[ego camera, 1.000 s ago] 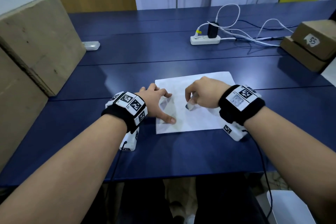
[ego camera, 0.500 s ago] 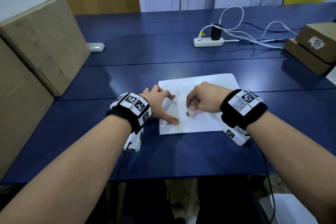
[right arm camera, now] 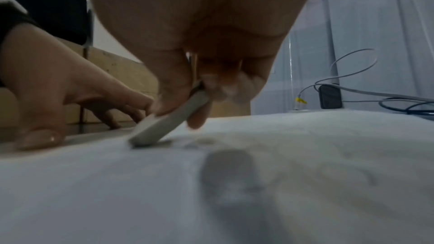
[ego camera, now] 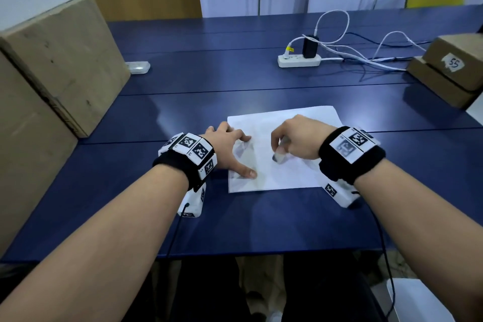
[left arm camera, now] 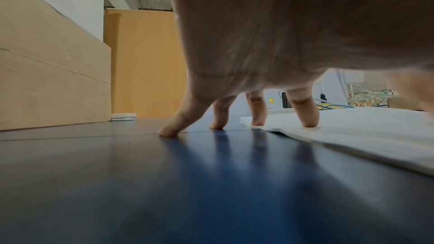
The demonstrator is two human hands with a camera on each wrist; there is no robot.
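Observation:
A white sheet of paper [ego camera: 295, 172] lies flat on the blue table [ego camera: 261, 225] in front of me. My right hand [ego camera: 298, 141] pinches a small white eraser [ego camera: 279, 157] between thumb and fingers. In the right wrist view the eraser [right arm camera: 169, 123] is tilted, its lower end touching the paper [right arm camera: 234, 192] near faint grey marks. My left hand [ego camera: 230, 149] rests spread at the sheet's left edge. In the left wrist view two fingertips [left arm camera: 307, 123] stand on the paper [left arm camera: 352, 133] and the others on the bare table.
Large cardboard boxes [ego camera: 60, 60] stand along the left. A white power strip [ego camera: 299, 61] with a black charger and loose cables lies at the back. Two stacked small boxes [ego camera: 452, 70] sit at the right. A small white object [ego camera: 138, 67] lies by the left box.
The eraser's tip has shifted slightly on the paper under my right hand. My left hand keeps its place on the sheet's left edge.

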